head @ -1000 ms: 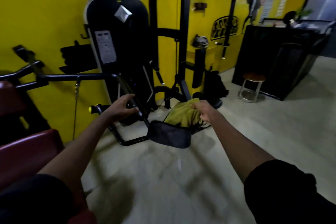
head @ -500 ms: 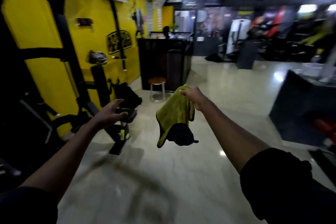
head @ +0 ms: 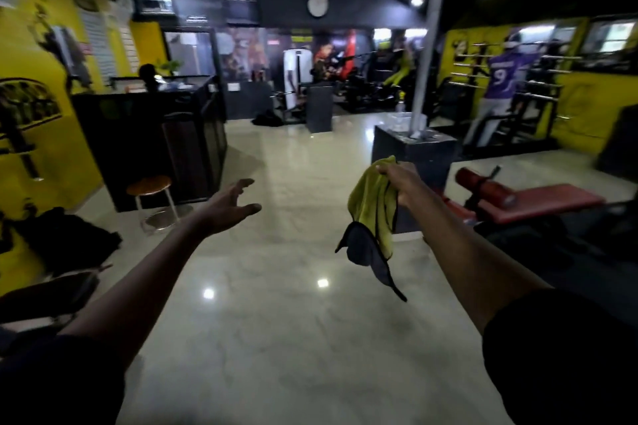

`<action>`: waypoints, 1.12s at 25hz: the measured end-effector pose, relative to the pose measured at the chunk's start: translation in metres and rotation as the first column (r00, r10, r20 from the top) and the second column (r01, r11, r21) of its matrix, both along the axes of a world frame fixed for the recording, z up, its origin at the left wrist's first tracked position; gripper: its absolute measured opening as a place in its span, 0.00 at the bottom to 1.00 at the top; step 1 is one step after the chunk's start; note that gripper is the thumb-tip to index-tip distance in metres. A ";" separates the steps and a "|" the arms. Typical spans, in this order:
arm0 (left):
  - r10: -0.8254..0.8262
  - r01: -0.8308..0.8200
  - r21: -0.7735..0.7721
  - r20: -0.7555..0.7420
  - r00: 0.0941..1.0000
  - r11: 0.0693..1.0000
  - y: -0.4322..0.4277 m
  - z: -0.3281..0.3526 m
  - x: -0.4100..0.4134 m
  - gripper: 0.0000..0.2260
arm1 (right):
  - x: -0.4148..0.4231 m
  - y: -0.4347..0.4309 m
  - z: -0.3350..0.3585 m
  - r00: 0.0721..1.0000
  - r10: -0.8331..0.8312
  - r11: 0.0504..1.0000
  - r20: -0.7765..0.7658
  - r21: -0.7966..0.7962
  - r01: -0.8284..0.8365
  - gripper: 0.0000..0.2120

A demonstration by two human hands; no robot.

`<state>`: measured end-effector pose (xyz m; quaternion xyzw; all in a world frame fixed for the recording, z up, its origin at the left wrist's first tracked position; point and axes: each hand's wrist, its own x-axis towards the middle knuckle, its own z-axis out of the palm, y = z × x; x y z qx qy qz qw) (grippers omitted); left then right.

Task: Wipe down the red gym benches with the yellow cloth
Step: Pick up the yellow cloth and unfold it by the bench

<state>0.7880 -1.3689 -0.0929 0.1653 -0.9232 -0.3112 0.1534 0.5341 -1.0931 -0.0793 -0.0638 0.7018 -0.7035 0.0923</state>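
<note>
My right hand [head: 400,183] is raised in front of me and grips the yellow cloth [head: 371,203], which hangs down with a dark cloth piece [head: 362,248] dangling below it. A red gym bench [head: 538,200] with a red roller pad [head: 483,185] lies to the right, just beyond my right forearm. My left hand [head: 231,203] is held out over the floor with fingers spread and nothing in it.
A black reception counter [head: 155,141] and a round stool [head: 152,197] stand at the left by the yellow wall. A black block [head: 414,152] carrying a grey pillar [head: 428,41] is ahead. A person in a purple shirt [head: 500,83] stands at the far right. Glossy tiled floor [head: 276,321] stretches ahead.
My view has swung right, away from the black weight machine to the open gym floor. My left hand let go of the machine bar. The cloth was lifted and now hangs from my right hand.
</note>
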 end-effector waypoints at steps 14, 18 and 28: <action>-0.466 0.457 -0.120 -0.065 0.882 0.882 0.135 -0.009 -0.317 0.29 | -0.133 0.219 0.005 0.896 -0.433 0.890 -0.095 0.113 0.442 0.17; -0.528 0.520 -0.125 -0.041 0.848 0.845 0.136 -0.004 -0.409 0.29 | -0.192 0.225 0.020 0.838 -0.535 0.828 -0.109 0.131 0.545 0.14; -0.666 0.666 -0.029 -0.058 0.743 0.746 0.092 0.014 -0.641 0.38 | -0.322 0.195 0.065 0.781 -0.586 0.791 -0.216 0.057 0.610 0.02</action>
